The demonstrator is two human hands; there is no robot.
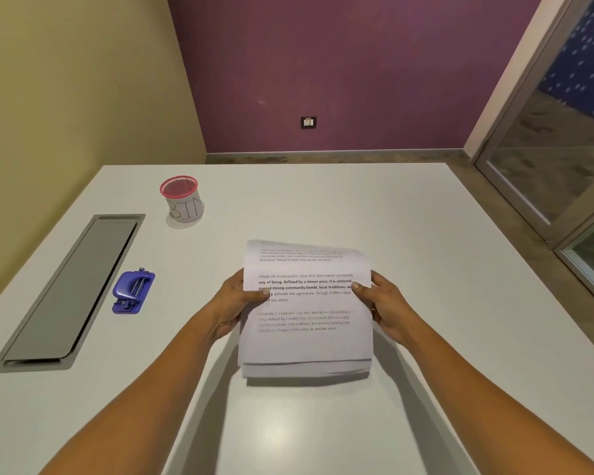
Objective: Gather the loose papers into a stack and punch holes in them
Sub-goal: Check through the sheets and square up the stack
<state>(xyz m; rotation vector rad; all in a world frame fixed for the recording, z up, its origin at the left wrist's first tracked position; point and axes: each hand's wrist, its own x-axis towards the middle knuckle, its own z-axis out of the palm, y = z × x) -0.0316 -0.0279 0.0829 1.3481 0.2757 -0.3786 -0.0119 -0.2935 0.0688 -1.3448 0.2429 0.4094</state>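
Leftward, hole punch (133, 292) beside hatch (72, 293), cup (182, 200) beyond; left hand (235, 303), right hand (388, 303) in a pinch on papers (306, 344).

Single head-worn wide-angle view, looking forward and steeply down from the near edge of the white rectangular bench (408, 217); far edge and walls beyond visible; close range.

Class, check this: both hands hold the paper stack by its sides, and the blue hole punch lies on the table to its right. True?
No: the head view shows the blue hole punch on the table left of the paper stack, which the left hand and right hand hold.
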